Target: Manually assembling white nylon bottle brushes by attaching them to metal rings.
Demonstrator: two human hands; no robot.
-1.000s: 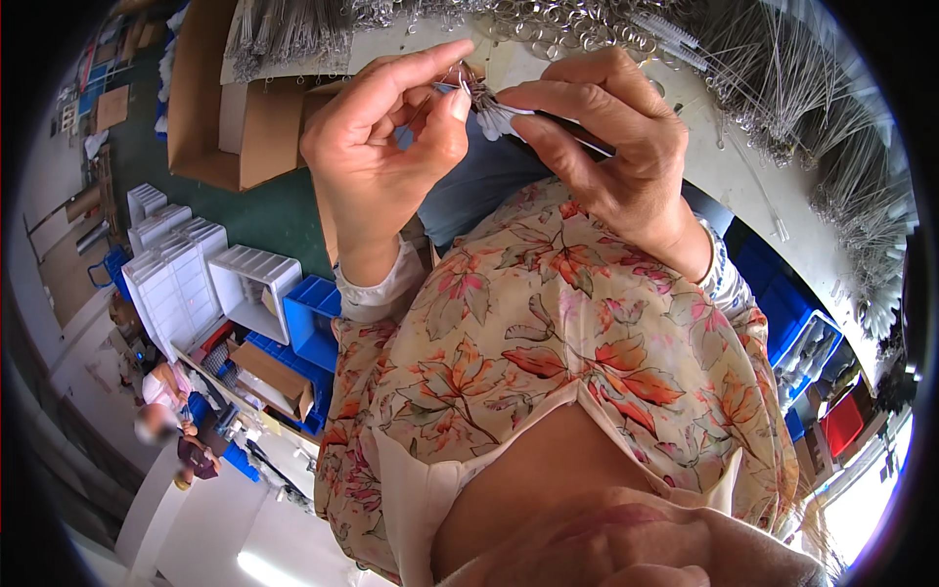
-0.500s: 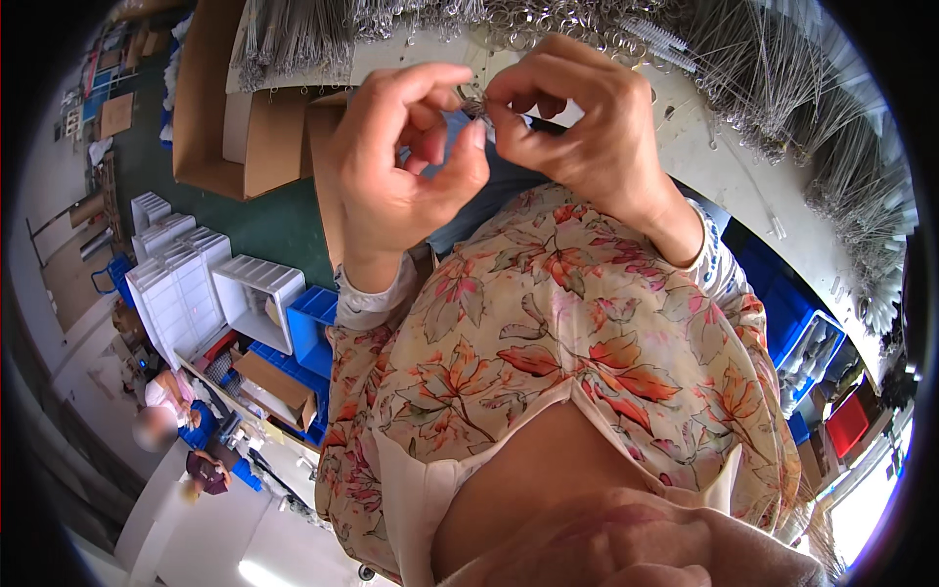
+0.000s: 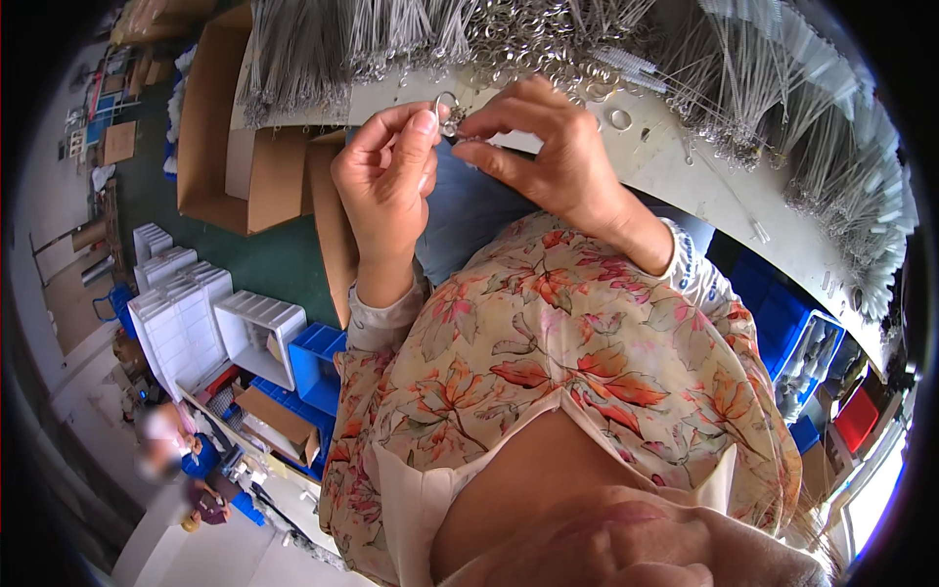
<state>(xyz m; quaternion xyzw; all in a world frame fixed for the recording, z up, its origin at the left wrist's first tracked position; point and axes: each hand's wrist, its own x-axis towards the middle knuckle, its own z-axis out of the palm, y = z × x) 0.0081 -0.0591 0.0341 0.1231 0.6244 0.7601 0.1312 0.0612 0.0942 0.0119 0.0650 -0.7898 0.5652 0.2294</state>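
Above the table's near edge, my left hand (image 3: 391, 171) pinches a silvery metal ring (image 3: 447, 102) between thumb and forefinger. Small metal pieces (image 3: 451, 127) hang at the ring's lower side, too fine to make out. Close beside them, the fingertips of my right hand (image 3: 548, 142) are pinched together, touching the small pieces; what exactly they grip is partly hidden. A loose ring (image 3: 619, 119) lies on the pale table (image 3: 685, 166) beyond my right hand. Behind both hands is a heap of similar metal rings (image 3: 523, 54).
Bundles of thin wire pieces (image 3: 381, 39) line the table's far side, with more wire bundles (image 3: 782, 108) at the right. Left stands an open cardboard box (image 3: 210, 127). White crates (image 3: 181, 308) and a blue crate (image 3: 318, 367) stand lower left, with two people beyond.
My left fingers, spread before, have closed on the ring, which now shows clearly. Both hands are slightly lower in view, and my right hand has shifted a little left.
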